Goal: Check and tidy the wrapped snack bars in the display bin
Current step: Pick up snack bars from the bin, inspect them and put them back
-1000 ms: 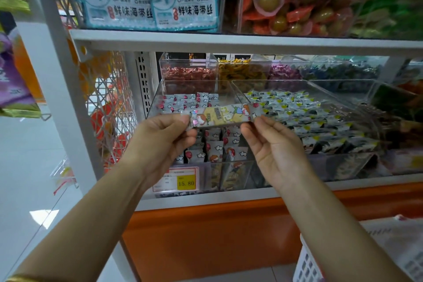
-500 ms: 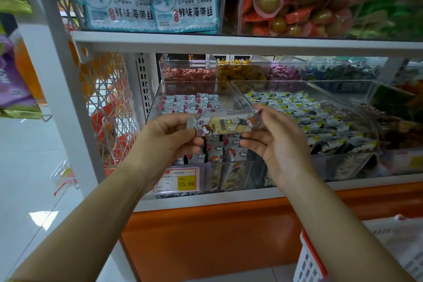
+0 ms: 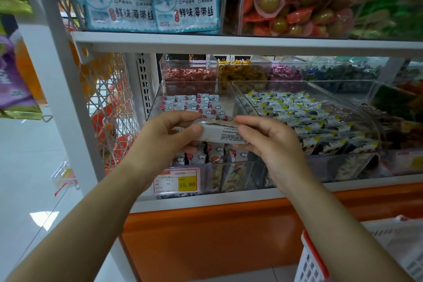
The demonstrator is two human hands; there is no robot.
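Inspecting one wrapped snack bar (image 3: 225,134), held level just above the display bin (image 3: 226,98).
The left hand (image 3: 164,137) pinches the bar's left end. The flat, oblong, glossy wrapper shows its pale fine-print side and a crimped seam. The right hand (image 3: 272,144) pinches the right end. This looks like mid-check, so next the bar probably needs laying squarely among the slick cloud-printed bars (image 3: 196,103) in the clear, rigid bin.

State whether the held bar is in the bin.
Out: left hand and right hand grip the bar by its ends above the bin.
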